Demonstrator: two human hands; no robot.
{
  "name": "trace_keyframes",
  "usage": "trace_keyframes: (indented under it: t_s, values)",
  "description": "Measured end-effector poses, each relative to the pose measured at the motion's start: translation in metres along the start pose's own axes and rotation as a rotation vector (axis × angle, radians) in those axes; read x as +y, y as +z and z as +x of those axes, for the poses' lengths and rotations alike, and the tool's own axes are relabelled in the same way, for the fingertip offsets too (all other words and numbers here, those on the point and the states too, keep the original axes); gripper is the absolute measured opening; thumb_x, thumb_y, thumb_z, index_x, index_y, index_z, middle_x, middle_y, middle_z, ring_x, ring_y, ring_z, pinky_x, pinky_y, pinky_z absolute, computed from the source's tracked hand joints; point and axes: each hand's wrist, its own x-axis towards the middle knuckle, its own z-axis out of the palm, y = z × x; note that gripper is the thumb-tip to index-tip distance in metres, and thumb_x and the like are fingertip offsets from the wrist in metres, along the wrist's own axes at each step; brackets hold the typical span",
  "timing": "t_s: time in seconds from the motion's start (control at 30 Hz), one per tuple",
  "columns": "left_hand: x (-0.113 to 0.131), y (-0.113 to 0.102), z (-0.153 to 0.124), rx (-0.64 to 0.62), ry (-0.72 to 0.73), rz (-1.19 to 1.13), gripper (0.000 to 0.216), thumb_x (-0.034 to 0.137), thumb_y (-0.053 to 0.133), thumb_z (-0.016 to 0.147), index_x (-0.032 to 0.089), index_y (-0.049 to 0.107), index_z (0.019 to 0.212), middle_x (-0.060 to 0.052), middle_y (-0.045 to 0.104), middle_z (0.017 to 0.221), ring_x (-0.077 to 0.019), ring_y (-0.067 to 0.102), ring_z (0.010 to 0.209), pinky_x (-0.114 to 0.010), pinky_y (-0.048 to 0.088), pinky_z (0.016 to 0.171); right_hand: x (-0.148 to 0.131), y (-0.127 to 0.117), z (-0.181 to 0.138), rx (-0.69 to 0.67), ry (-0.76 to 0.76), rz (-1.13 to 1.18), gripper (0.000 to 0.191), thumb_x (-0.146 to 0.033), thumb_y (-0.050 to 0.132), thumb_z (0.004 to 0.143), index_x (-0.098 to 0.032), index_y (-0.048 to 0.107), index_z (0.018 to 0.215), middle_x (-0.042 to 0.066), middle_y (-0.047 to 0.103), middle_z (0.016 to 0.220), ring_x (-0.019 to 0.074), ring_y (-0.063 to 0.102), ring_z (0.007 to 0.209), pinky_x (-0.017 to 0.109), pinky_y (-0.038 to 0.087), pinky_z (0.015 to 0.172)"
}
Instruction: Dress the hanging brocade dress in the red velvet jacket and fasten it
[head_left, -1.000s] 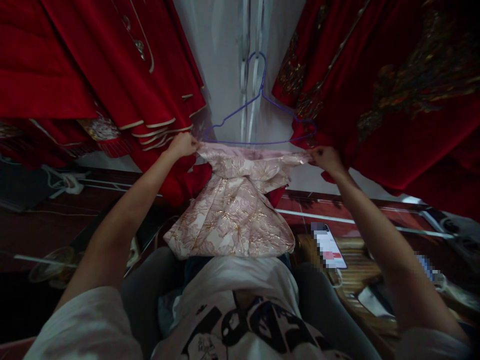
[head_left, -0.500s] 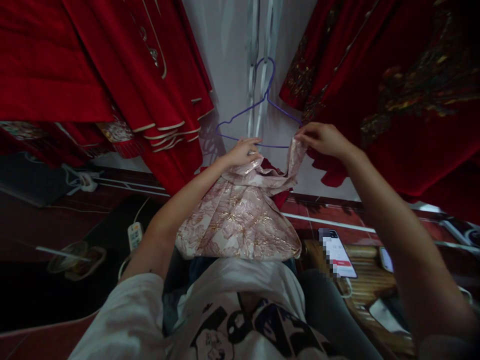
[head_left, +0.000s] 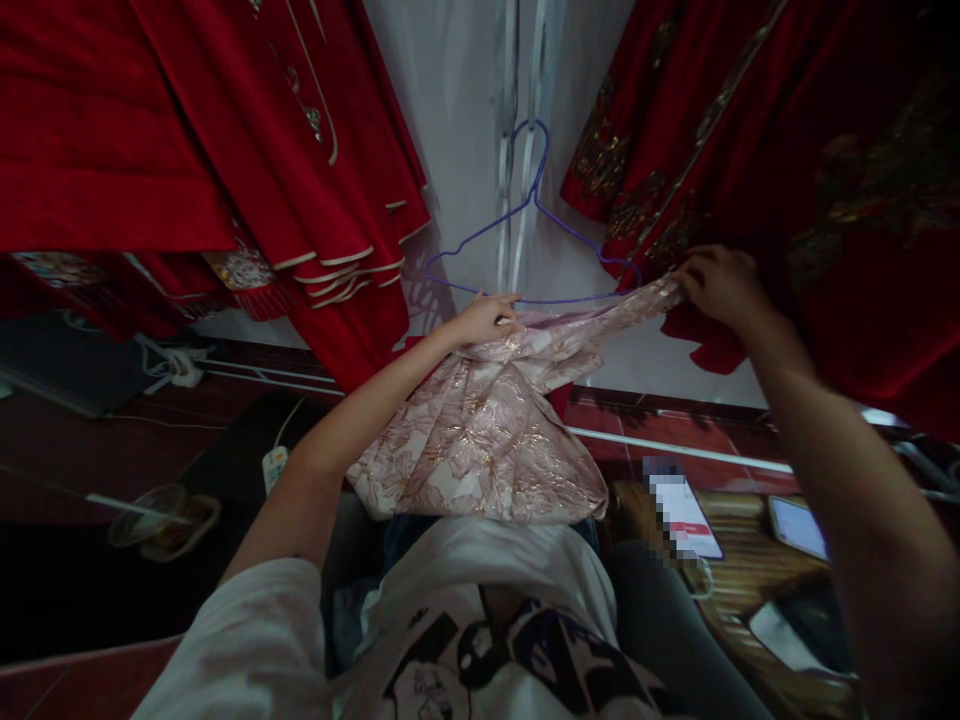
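Note:
Across my lap lies a pale pink brocade garment [head_left: 487, 440] with a shiny gold floral pattern. My left hand [head_left: 487, 322] grips its upper edge near the middle, thumb and fingers closed on the cloth. Off to the right, my right hand [head_left: 716, 285] pinches the end of a strip of the same fabric, which is pulled taut between both hands. Just beyond them a purple clothes hanger [head_left: 534, 200] hangs from a white metal upright, with no cloth on it. A bit of dark red cloth shows behind the garment.
Red garments [head_left: 300, 160] hang at the left, and embroidered red ones [head_left: 750, 180] at the right. A phone [head_left: 686, 515] and a second phone [head_left: 799, 527] lie on a wooden surface at right. A power strip [head_left: 275, 465] and a plastic cup with straw [head_left: 150, 515] are at left.
My right hand has moved right and away from my left, drawing the raised loop of fabric out into a straight, stretched strip. My left hand stays nearly in place.

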Motion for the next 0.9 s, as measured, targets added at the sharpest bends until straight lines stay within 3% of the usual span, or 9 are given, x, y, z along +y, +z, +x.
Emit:
trace_keyframes:
  t_s: [0.17,0.4,0.5,0.6,0.73,0.8,0.9]
  values:
    - [-0.001,0.003,-0.003,0.029,0.003,-0.002,0.025,0.038,0.052,0.088,0.020,0.069,0.088,-0.010,0.044,0.146,-0.0278,0.037,0.137,-0.066,0.011,0.110,0.001,0.001,-0.004,0.011,-0.018,0.009,0.017,-0.018,0.053,0.089,-0.016,0.067,0.099,0.019,0.055,0.127,0.0244,0.043,0.124,0.039,0.020,0.105]
    - [0.010,-0.002,-0.004,0.016,-0.002,-0.028,0.024,0.038,0.054,0.087,0.019,0.069,0.088,-0.011,0.044,0.146,-0.0272,0.038,0.137,-0.063,0.012,0.112,-0.007,-0.007,0.001,0.175,-0.064,0.257,0.023,-0.029,0.048,0.092,-0.018,0.066,0.098,0.017,0.061,0.116,0.0231,0.051,0.111,0.033,0.034,0.097]
    - [0.020,0.001,0.002,0.035,0.066,-0.089,0.026,0.038,0.051,0.089,0.019,0.069,0.087,-0.010,0.049,0.142,-0.0249,0.041,0.135,-0.055,0.022,0.113,-0.032,-0.016,0.011,0.271,-0.016,0.317,0.022,-0.029,0.049,0.092,-0.014,0.065,0.098,0.016,0.063,0.107,0.0192,0.054,0.102,0.027,0.040,0.090]
    - [0.028,0.008,0.008,0.068,0.129,-0.154,0.028,0.038,0.048,0.091,0.019,0.069,0.089,-0.010,0.052,0.139,-0.0226,0.042,0.135,-0.044,0.030,0.111,-0.067,-0.022,0.022,0.232,0.043,0.361,0.024,-0.033,0.044,0.095,-0.018,0.062,0.101,0.011,0.065,0.102,0.0163,0.056,0.091,0.026,0.041,0.085]
    - [0.026,0.016,0.005,0.149,0.063,-0.249,0.027,0.037,0.045,0.092,0.021,0.067,0.093,-0.008,0.052,0.140,-0.0222,0.044,0.133,-0.044,0.020,0.115,-0.098,-0.011,0.029,0.130,0.056,0.435,0.031,-0.041,0.033,0.098,-0.021,0.055,0.108,0.009,0.065,0.098,0.0211,0.059,0.088,0.036,0.042,0.084]
    - [0.016,0.016,0.001,0.239,-0.015,-0.341,0.026,0.037,0.044,0.092,0.022,0.064,0.090,-0.006,0.059,0.132,-0.0216,0.054,0.121,-0.045,0.023,0.114,-0.101,-0.003,0.028,0.126,0.044,0.484,0.038,-0.051,0.031,0.097,-0.023,0.055,0.106,0.009,0.065,0.096,0.0259,0.059,0.091,0.043,0.042,0.086]
    - [-0.011,0.011,-0.006,0.588,-0.217,-0.415,0.025,0.038,0.043,0.092,0.021,0.060,0.085,-0.006,0.070,0.097,-0.0182,0.063,0.086,-0.037,0.046,0.091,-0.096,0.004,0.025,0.137,0.022,0.557,0.049,-0.066,0.031,0.090,-0.026,0.056,0.103,0.008,0.066,0.096,0.0297,0.059,0.097,0.048,0.041,0.088]
